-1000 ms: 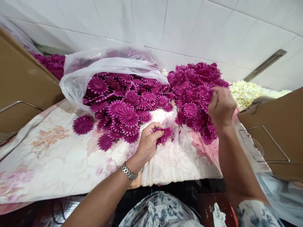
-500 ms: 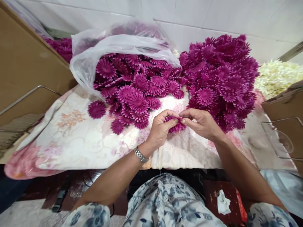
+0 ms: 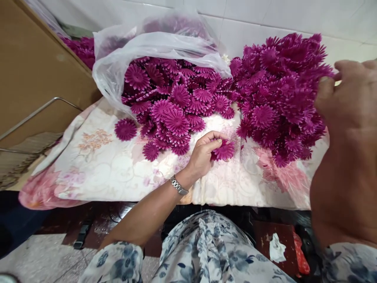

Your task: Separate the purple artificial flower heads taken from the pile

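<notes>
My left hand (image 3: 203, 153), with a metal watch on its wrist, pinches a purple artificial flower (image 3: 224, 150) between thumb and fingers just above the flowered cloth. Large and smeared by motion, my right hand (image 3: 349, 94) is raised at the right side, beside the edge of a tall heap of purple artificial flowers (image 3: 273, 86). Its fingertips are partly hidden, so I cannot make out what they hold, if anything. More purple flower heads (image 3: 176, 122) spill from the mouth of a clear plastic bag (image 3: 107, 74). One loose flower head (image 3: 125, 129) lies to their left.
A flowered cloth (image 3: 100, 173) covers the table, its front edge close to my body. At the left stands a cardboard box (image 3: 44, 59) with a metal wire handle (image 3: 35, 116). White tiled wall (image 3: 244, 23) runs behind. Crumpled white paper (image 3: 277, 248) sits low on the right.
My right hand has left the flower at the centre and swung up to the far right. My left hand keeps hold of the flower. The view has shifted slightly.
</notes>
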`<move>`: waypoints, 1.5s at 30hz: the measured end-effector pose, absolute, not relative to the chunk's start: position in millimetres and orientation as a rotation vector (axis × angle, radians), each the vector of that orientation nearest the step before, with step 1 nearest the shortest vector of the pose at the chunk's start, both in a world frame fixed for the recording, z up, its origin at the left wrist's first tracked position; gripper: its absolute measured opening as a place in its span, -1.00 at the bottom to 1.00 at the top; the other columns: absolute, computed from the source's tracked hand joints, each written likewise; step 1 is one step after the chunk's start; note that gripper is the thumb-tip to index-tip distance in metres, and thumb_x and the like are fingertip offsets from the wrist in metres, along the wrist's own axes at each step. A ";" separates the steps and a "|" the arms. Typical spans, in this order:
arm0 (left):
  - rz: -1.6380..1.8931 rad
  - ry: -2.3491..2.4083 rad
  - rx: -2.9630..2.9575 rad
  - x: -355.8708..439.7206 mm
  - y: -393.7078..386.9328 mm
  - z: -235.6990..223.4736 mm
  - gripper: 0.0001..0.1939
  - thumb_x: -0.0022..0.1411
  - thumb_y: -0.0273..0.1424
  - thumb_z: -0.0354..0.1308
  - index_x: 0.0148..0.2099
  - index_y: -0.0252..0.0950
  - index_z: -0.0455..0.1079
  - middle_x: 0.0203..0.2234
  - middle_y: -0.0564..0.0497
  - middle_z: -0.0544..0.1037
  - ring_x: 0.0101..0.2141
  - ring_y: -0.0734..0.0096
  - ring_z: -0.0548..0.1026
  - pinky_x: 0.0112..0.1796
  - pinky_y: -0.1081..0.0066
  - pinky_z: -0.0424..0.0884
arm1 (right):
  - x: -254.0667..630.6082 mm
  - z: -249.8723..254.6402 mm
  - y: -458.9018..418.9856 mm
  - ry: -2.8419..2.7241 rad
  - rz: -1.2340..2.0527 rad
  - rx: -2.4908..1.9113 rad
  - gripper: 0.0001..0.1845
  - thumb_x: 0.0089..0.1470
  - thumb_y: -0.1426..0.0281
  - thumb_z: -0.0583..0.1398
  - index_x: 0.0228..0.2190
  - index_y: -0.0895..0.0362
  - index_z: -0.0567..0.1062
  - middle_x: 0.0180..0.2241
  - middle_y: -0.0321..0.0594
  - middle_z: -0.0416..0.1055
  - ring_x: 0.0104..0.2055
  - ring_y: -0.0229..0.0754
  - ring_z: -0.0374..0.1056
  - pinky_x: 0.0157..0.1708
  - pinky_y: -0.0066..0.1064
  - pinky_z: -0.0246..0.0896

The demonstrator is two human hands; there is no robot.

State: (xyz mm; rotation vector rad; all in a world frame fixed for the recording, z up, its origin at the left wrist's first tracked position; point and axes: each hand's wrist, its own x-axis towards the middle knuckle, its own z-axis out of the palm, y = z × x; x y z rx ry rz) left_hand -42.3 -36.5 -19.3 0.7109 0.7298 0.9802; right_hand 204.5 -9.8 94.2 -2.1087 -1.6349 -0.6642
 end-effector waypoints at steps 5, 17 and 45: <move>0.984 0.725 0.698 -41.0 -38.5 -19.4 -0.88 0.02 -0.42 0.19 -0.32 -0.28 0.35 -0.53 0.12 0.41 -0.57 0.58 0.37 -0.53 0.52 0.34 | 138.6 41.0 -47.2 -2.016 0.310 -1.541 -0.79 0.07 0.31 0.18 -0.26 0.11 0.54 -0.38 -0.20 0.51 -0.45 -0.26 0.38 -0.45 -0.40 0.27; 0.986 0.780 0.761 -39.9 -39.1 -14.2 -0.80 0.01 -0.33 0.24 -0.32 -0.30 0.34 -0.55 0.11 0.45 -0.59 0.55 0.41 -0.54 0.50 0.39 | 115.6 10.7 -61.1 -1.859 0.290 -1.549 -0.88 0.03 0.44 0.18 -0.50 0.12 0.50 -0.58 -0.35 0.44 -0.56 -0.35 0.30 -0.53 -0.51 0.14; 0.964 0.635 0.647 -40.3 -36.9 -20.9 -0.86 -0.05 -0.41 0.28 -0.36 -0.34 0.54 -0.48 0.00 0.54 -0.44 0.56 0.43 -0.39 0.54 0.33 | 103.1 -22.2 -52.7 -1.681 0.674 -1.441 -0.77 -0.04 0.26 0.28 -0.38 0.14 0.42 -0.48 -0.34 0.33 -0.46 -0.32 0.23 -0.44 -0.45 0.14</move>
